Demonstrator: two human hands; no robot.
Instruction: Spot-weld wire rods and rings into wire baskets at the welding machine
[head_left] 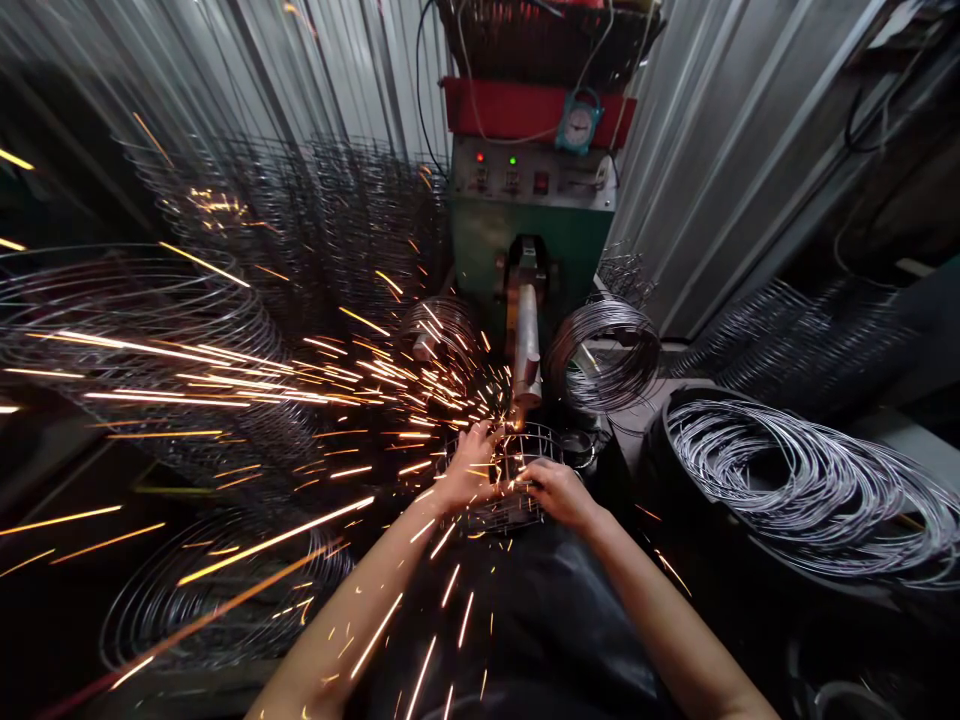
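A round wire cage [531,447] sits under the electrode tip of a green spot welder [480,235], and bright sparks spray from the contact point, mostly to the left. On the left side of the cage my left hand [469,468] lies against its wires, thumb apart from the fingers. My right hand [561,490] pinches the cage's near right side, its fingertips bent round a wire. The welder's cylindrical upper arm [527,340] ends just above the cage's far rim. Sparks and my hands cover part of the cage.
Wire ring coils [606,352] flank the welder arm. At the right, a black tub [679,440] holds many loose wire rings [780,470]. Stacked wire frames [300,210] fill the left. A blue clock [579,122] hangs on the welder, beside a red and a green light.
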